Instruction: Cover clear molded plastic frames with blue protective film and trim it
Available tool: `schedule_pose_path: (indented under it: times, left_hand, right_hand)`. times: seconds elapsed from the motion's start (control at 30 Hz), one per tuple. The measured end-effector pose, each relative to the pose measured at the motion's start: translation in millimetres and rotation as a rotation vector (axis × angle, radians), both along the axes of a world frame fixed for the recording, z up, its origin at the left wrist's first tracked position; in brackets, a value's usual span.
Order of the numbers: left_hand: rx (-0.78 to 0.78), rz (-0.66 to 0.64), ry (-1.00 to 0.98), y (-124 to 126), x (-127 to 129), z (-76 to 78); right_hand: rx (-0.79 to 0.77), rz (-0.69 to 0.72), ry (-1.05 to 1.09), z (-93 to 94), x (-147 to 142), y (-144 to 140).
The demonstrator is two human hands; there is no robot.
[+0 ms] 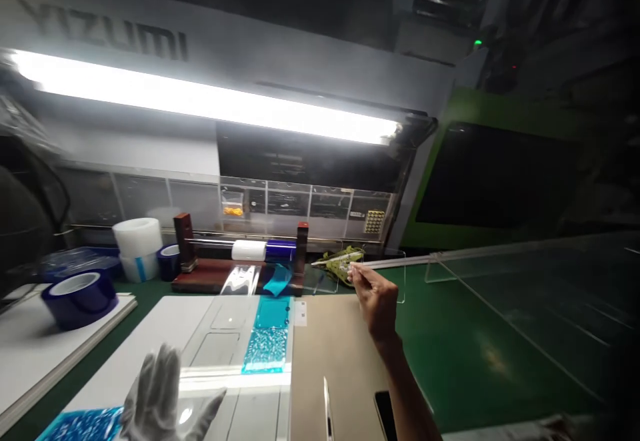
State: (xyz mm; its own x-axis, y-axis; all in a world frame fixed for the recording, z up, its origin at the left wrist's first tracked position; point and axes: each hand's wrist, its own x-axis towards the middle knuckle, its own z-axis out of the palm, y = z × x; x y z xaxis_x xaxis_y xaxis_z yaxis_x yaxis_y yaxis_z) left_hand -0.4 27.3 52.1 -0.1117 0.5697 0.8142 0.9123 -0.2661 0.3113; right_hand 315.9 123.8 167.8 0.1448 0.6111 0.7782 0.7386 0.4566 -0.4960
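Clear plastic is the tricky bit here – a see-through rectangular panel with rounded corners (401,278) that's hard to pick out against the green counter (460,341). It's up by the right hand (377,298), which is bare, thumb and fingertips pinched tight. Looks like they've got the panel, though I can't tell exactly where the grip lands. Behind that pinch there's a crumpled yellow-green patterned bundle (337,273).

The left hand (160,394), in a pale grey glove, is wide open with the thumb well out from the fingers, holding nothing that I can see. It's above the white board with clear film (227,361), near a strip of shiny turquoise film (265,348) leading toward a dark red wooden roll stand (303,261).

My read: the step in hand is handling that one panel, with the gloved hand free. The next move calls for a light, steady pinch and keeping the panel clear of the slim, pointed metal tool (327,408) lying on the tan cardboard sheet (325,334) – scratches would be my worry.
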Motion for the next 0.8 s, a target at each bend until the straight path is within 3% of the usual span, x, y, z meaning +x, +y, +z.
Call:
schedule_pose_path:
  times: [0.17, 0.3, 0.5, 0.8]
  left_hand:
    - [0.206, 0.013, -0.001, 14, -23, 91.8]
    - [0.263, 0.035, 0.026, 6, -39, 148.1]
    - [0.381, 0.120, 0.150, 1, -66, 186.0]
    - [0.348, 0.267, 0.366, 9, -82, 237.0]
  right_hand:
    - [0.412, 0.102, 0.090, 78.6, -76, 0]
    - [0.602, 0.161, 0.120, 112.2, -113, -2]
    - [0.714, 0.199, 0.134, 126.1, -152, -7]
    - [0.806, 0.271, 0.078, 137.8, -184, -18]
